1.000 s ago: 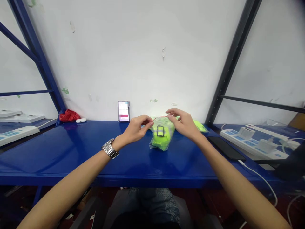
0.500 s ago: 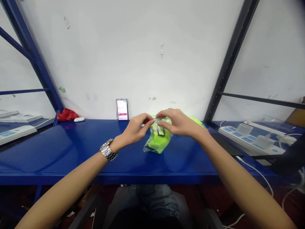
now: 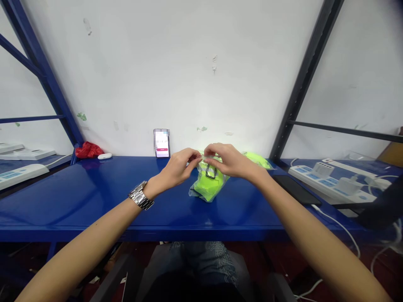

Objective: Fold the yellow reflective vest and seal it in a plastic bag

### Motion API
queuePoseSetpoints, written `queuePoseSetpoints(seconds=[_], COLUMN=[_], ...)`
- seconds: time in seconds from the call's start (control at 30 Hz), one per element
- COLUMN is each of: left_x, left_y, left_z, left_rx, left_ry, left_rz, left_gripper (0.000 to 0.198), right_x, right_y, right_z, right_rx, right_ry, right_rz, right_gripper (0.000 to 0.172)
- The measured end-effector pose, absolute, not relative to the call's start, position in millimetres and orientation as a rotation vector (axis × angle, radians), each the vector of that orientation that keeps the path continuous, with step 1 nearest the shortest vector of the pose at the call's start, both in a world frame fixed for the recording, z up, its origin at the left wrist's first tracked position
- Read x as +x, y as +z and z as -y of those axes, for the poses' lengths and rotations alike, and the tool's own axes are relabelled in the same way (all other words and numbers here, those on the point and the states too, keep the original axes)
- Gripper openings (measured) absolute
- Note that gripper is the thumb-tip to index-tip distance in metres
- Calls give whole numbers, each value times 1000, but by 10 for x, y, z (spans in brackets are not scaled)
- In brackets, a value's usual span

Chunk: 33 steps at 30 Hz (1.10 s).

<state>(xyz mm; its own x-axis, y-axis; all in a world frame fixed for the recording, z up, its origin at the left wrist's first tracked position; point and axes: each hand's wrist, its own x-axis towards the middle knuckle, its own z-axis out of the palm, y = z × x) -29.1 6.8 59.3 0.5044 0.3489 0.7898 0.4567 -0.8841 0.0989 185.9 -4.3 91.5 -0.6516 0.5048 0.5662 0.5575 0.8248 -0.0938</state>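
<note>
1. Nearest, on this side of both hands, is the shiny blue table (image 3: 110, 216).
2. Just below the fingers is a clear bag (image 3: 192, 193) with a bright yellow-green bundle (image 3: 209, 188) inside. A dark square ring (image 3: 210, 171) shows through near the top. I can't tell if the bag's bottom touches the table.
3. The bag looks light, thin and crinkly, and maybe a bit slippery. The bundle looks soft, so it should squash and not break, but the ring looks hard. The top edge seems a good place to pinch.
4. The left hand (image 3: 179, 167) is nearly closed, with thumb and finger pinching the bag's top edge.
5. The right hand (image 3: 231, 161) is just beside it, thumb and fingers pinching the same edge, the rest gently curled.
6. Behind the right hand lies another yellow-green packet (image 3: 257, 159).
7. Past the left hand, a lit phone (image 3: 162, 144) leans on the wall (image 3: 141, 75).
</note>
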Motion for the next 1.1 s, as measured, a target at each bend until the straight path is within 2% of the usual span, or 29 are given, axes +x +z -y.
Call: queuePoseSetpoints(seconds=[0.33,1.1], left_x=[-350,-325], left_y=[593,606], left_z=[-128,-42], left_rx=[-2579,-2566], left_ry=[-1171,-1147], left_rz=[590,580], left_gripper=[13,11], right_x=[1796,1733], right_y=[900,848], right_z=[32,37], right_rx=[-776,-833], right_ry=[-170,-238], right_rz=[2454,2413], right_gripper=[17,14])
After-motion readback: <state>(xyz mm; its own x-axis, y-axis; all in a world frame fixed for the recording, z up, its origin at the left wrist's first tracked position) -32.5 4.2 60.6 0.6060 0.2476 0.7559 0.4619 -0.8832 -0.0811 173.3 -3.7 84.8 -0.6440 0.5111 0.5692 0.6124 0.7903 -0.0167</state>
